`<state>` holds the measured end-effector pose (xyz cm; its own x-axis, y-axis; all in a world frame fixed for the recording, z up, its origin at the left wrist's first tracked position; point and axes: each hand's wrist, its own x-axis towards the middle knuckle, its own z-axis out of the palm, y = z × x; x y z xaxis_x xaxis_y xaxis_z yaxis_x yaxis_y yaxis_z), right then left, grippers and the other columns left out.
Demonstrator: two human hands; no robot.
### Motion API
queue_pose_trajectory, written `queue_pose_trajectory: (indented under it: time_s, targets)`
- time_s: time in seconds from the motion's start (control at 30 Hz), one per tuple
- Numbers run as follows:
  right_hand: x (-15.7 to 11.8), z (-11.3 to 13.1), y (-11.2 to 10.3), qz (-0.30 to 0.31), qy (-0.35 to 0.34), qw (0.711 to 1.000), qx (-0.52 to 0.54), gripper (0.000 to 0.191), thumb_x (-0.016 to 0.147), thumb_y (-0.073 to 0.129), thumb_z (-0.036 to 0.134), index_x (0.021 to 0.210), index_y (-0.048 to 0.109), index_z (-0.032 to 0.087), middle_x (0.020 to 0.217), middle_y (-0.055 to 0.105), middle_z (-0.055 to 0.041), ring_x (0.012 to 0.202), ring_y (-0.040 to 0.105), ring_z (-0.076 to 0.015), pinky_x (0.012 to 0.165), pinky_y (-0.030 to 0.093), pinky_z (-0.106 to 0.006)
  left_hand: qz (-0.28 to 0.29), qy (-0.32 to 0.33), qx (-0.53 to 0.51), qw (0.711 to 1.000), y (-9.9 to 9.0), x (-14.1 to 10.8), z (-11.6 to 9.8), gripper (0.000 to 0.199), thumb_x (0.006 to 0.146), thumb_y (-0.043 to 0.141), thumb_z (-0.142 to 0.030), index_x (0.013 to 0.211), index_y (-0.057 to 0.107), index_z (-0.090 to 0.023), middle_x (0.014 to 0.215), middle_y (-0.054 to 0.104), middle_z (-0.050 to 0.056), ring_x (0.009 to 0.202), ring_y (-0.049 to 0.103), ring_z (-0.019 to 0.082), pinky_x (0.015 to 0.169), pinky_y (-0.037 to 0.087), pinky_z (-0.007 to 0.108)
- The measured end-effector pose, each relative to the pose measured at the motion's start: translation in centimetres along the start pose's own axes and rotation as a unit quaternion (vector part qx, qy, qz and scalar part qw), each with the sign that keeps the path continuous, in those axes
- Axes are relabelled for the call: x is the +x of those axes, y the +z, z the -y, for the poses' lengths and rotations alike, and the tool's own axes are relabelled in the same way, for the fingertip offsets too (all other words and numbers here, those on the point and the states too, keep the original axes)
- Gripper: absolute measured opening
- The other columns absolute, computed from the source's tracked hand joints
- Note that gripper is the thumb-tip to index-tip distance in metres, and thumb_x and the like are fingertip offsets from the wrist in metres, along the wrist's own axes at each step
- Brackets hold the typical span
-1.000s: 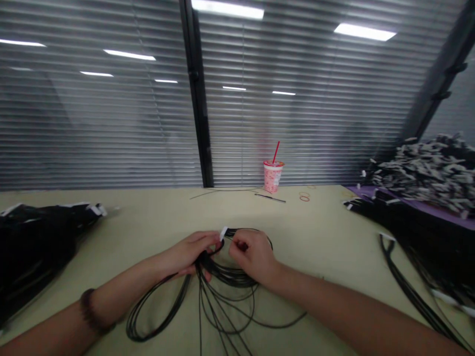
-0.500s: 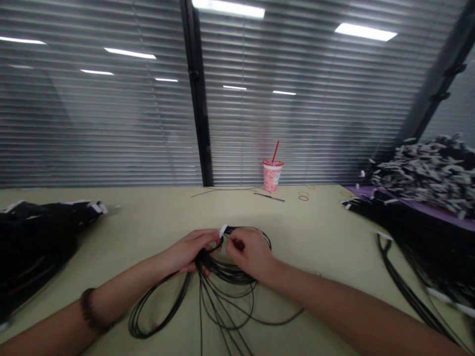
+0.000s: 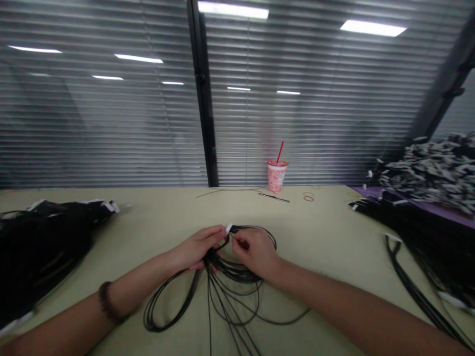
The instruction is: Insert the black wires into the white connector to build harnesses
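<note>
A coiled bundle of thin black cables lies on the table in front of me, with loops to the left and loose strands running toward the near edge. My left hand is closed round the bundle's left part, thumb and finger beside a small white connector. Close to that connector, my right hand is curled with thumb and forefinger pinched together over the cables. What lies in its fingertips is too small to make out.
Black cable bundles with white ends lie at left. More black cables and a heap of white-tipped leads are at right. A pink cup with a red straw, a pen and rubber bands stand or lie along the back.
The whole scene has shifted slightly right in view. My hands keep nearly the same places on the cables, the right pinch staying beside the white connector.
</note>
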<state>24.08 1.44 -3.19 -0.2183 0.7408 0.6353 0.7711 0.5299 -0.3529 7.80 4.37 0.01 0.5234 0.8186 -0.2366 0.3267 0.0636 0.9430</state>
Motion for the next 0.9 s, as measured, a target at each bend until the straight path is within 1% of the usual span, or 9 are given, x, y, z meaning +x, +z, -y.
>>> queue_pose_trajectory:
  time_s: [0.13,0.23,0.33,0.43,0.5,0.6,0.7,0.8,0.9]
  targets:
    - [-0.22,0.05,-0.11,0.0,-0.014,1.0,0.012,0.014,0.072,0.047,0.015,0.058,0.047,0.016,0.054,0.049,0.0034,0.05,0.041,-0.0077,0.051,0.026,-0.02,0.033,0.007,-0.002,0.999,-0.12,0.24,0.51,0.041,0.072,0.049,-0.05,0.101,0.05,-0.02,0.054,0.047,-0.006,0.032,0.042,0.005,0.026,0.02,0.014]
    - [-0.39,0.08,-0.24,0.006,-0.028,0.999,0.02,0.012,0.071,0.047,0.014,0.059,0.047,0.016,0.055,0.048,0.0036,0.051,0.041,-0.0076,0.051,0.026,-0.019,0.039,0.024,-0.005,0.999,-0.16,0.24,0.76,0.04,0.073,0.049,-0.049,0.1,0.052,-0.019,0.058,0.048,-0.005,0.035,0.039,0.004,0.029,0.024,0.014]
    - [-0.46,0.06,-0.31,0.006,-0.033,0.999,0.02,0.012,0.071,0.047,0.014,0.06,0.046,0.016,0.055,0.048,0.0035,0.051,0.041,-0.0075,0.051,0.026,-0.019,0.046,0.025,0.008,0.999,-0.16,-0.01,0.58,0.038,0.074,0.049,-0.047,0.101,0.052,-0.02,0.059,0.045,-0.005,0.035,0.037,0.003,0.029,0.024,0.013]
    - [-0.5,0.03,-0.28,0.005,-0.034,0.999,0.018,0.012,0.072,0.047,0.014,0.06,0.045,0.016,0.055,0.047,0.0034,0.051,0.04,-0.0075,0.051,0.026,-0.019,0.052,0.024,0.018,0.998,-0.19,-0.21,0.39,0.037,0.075,0.048,-0.046,0.102,0.053,-0.021,0.059,0.043,-0.006,0.036,0.04,0.004,0.029,0.025,0.013]
    - [-0.53,0.02,-0.24,0.005,-0.037,0.999,0.017,0.012,0.072,0.046,0.014,0.061,0.045,0.016,0.055,0.047,0.0034,0.051,0.04,-0.0075,0.052,0.026,-0.019,0.058,0.03,0.018,0.998,-0.25,-0.16,0.49,0.036,0.075,0.046,-0.046,0.101,0.053,-0.021,0.062,0.045,-0.004,0.039,0.042,0.005,0.03,0.026,0.014]
    - [-0.56,0.02,-0.19,0.007,-0.039,0.999,0.009,0.011,0.072,0.046,0.015,0.061,0.045,0.016,0.056,0.048,0.0032,0.051,0.04,-0.0076,0.051,0.025,-0.019,0.059,0.039,0.013,0.997,-0.32,0.07,0.84,0.036,0.075,0.046,-0.046,0.099,0.053,-0.02,0.064,0.048,-0.003,0.039,0.041,0.005,0.032,0.029,0.014]
    - [-0.52,-0.01,-0.15,0.007,-0.038,0.999,-0.003,0.011,0.073,0.046,0.015,0.062,0.045,0.017,0.056,0.048,0.0031,0.051,0.04,-0.0078,0.051,0.024,-0.02,0.053,0.044,0.003,0.998,-0.32,0.13,0.95,0.038,0.073,0.049,-0.045,0.099,0.054,-0.018,0.06,0.048,-0.004,0.038,0.036,0.004,0.033,0.029,0.014]
    - [-0.51,-0.04,-0.1,0.003,-0.044,0.999,-0.005,0.013,0.074,0.044,0.015,0.062,0.044,0.017,0.057,0.047,0.003,0.051,0.04,-0.0078,0.052,0.025,-0.02,0.06,0.036,0.0,0.998,-0.27,-0.05,0.69,0.04,0.073,0.05,-0.046,0.102,0.053,-0.018,0.055,0.043,-0.006,0.035,0.031,0.003,0.031,0.025,0.014]
    - [-0.57,0.01,-0.08,0.003,-0.048,0.999,-0.009,0.013,0.075,0.044,0.015,0.062,0.044,0.017,0.057,0.048,0.003,0.052,0.04,-0.0078,0.052,0.026,-0.02,0.068,0.039,0.011,0.997,-0.26,-0.26,0.37,0.038,0.074,0.049,-0.045,0.101,0.054,-0.018,0.055,0.041,-0.006,0.034,0.029,0.002,0.029,0.022,0.014]
